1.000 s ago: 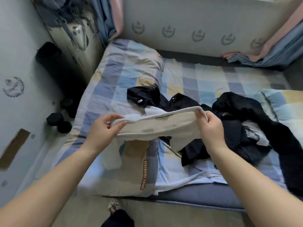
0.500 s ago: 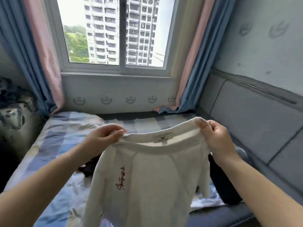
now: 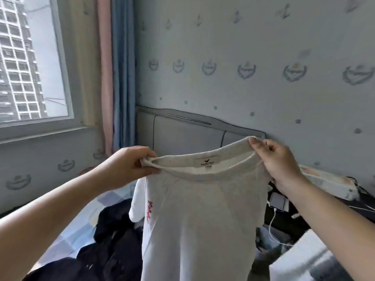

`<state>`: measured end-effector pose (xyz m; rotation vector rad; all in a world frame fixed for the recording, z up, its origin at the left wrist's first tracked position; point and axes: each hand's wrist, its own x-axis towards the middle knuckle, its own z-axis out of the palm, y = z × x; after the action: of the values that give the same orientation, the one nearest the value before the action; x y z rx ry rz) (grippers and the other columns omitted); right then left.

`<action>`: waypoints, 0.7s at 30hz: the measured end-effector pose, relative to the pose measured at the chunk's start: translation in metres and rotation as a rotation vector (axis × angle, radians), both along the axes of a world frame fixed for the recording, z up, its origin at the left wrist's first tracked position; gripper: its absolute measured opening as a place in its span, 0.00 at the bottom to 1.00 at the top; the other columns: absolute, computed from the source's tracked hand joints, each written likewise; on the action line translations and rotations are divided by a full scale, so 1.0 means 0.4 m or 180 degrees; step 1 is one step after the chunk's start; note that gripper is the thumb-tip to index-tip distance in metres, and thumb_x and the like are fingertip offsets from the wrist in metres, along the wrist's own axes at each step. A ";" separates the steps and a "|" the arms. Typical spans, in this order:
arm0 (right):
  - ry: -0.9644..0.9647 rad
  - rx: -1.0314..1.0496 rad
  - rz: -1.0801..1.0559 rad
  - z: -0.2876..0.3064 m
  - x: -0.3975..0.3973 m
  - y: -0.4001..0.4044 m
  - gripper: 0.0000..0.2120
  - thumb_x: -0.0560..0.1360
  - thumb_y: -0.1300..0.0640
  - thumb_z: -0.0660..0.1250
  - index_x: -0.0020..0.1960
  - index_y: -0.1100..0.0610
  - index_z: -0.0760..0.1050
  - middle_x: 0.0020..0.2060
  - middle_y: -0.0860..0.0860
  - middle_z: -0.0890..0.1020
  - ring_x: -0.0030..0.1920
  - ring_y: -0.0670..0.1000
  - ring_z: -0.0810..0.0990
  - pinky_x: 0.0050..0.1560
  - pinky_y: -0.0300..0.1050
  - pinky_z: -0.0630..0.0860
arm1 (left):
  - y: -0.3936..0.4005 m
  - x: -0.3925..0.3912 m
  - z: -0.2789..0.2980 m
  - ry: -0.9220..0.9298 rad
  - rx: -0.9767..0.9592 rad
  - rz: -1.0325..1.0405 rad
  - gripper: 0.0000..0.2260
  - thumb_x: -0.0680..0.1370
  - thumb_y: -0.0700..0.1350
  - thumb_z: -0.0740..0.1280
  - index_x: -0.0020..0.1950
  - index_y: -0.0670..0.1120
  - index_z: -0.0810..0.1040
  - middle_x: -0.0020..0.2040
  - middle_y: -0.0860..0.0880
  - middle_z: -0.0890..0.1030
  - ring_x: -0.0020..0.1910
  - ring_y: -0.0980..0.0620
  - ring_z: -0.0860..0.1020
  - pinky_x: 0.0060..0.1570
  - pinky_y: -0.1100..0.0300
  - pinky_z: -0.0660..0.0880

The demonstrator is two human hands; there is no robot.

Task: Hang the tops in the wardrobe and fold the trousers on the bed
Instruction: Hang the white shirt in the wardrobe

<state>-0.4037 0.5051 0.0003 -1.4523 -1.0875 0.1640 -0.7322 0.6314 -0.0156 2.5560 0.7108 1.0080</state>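
Note:
A cream top with red script on its chest hangs in front of me, held up by its neckline. My left hand grips the left side of the collar. My right hand pinches the right side of the collar. A heap of dark clothes lies on the bed below and left of the top. The lower part of the top runs out of the frame. No wardrobe is in view.
A grey padded headboard stands against the patterned wall behind the top. A window with pink and blue curtains is at the left. A phone on a white cable lies at the right among dark items.
My view has swung from the bed up and to the right, toward the headboard wall. Both hands lifted the cream top off the bed and keep hold of its collar.

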 end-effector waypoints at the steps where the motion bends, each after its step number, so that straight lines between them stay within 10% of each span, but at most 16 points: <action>1: -0.0001 -0.0010 -0.0108 0.007 0.016 -0.023 0.29 0.62 0.29 0.67 0.30 0.56 0.70 0.26 0.49 0.69 0.30 0.50 0.68 0.34 0.43 0.64 | 0.010 0.027 0.016 0.0012 0.0059 -0.0057 0.09 0.68 0.51 0.75 0.41 0.61 0.76 0.38 0.62 0.78 0.34 0.62 0.74 0.33 0.74 0.68; 5: -0.0090 0.0088 -0.0664 0.031 0.088 -0.137 0.25 0.65 0.32 0.67 0.27 0.51 0.63 0.23 0.45 0.63 0.26 0.46 0.64 0.28 0.40 0.60 | 0.033 0.167 0.057 0.0017 0.0288 -0.0377 0.08 0.69 0.54 0.74 0.41 0.66 0.76 0.33 0.60 0.79 0.30 0.60 0.74 0.31 0.71 0.70; 9: 0.0014 0.0137 -0.1164 0.038 0.183 -0.273 0.27 0.69 0.36 0.68 0.32 0.59 0.65 0.29 0.53 0.66 0.32 0.51 0.66 0.37 0.45 0.62 | -0.006 0.330 0.078 0.0069 0.1339 -0.0987 0.18 0.77 0.50 0.67 0.67 0.56 0.74 0.45 0.51 0.83 0.36 0.49 0.79 0.38 0.57 0.77; 13: 0.0074 0.0099 -0.1595 0.042 0.263 -0.433 0.23 0.71 0.39 0.69 0.31 0.56 0.67 0.27 0.52 0.67 0.31 0.51 0.68 0.37 0.47 0.63 | -0.068 0.483 0.096 0.0328 0.2454 -0.1727 0.20 0.76 0.44 0.57 0.67 0.56 0.73 0.35 0.47 0.73 0.26 0.45 0.71 0.24 0.60 0.71; 17: 0.0009 0.0100 -0.2178 0.056 0.365 -0.630 0.23 0.71 0.40 0.68 0.28 0.54 0.66 0.23 0.44 0.65 0.26 0.43 0.65 0.33 0.44 0.59 | -0.165 0.693 0.118 0.0293 0.1860 -0.2257 0.13 0.74 0.35 0.69 0.56 0.46 0.83 0.38 0.56 0.75 0.33 0.61 0.75 0.34 0.68 0.72; 21: -0.0051 0.0132 -0.2569 0.094 0.462 -0.819 0.23 0.71 0.40 0.69 0.29 0.56 0.69 0.25 0.47 0.67 0.29 0.45 0.67 0.35 0.44 0.61 | -0.289 0.895 0.137 0.0041 0.0786 -0.2326 0.13 0.72 0.39 0.74 0.44 0.58 0.78 0.28 0.59 0.79 0.30 0.65 0.79 0.34 0.76 0.70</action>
<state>-0.2188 0.1776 0.0378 -1.7438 -0.4461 -0.4399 -0.3741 0.5157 0.0391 2.6723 -0.3697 0.8462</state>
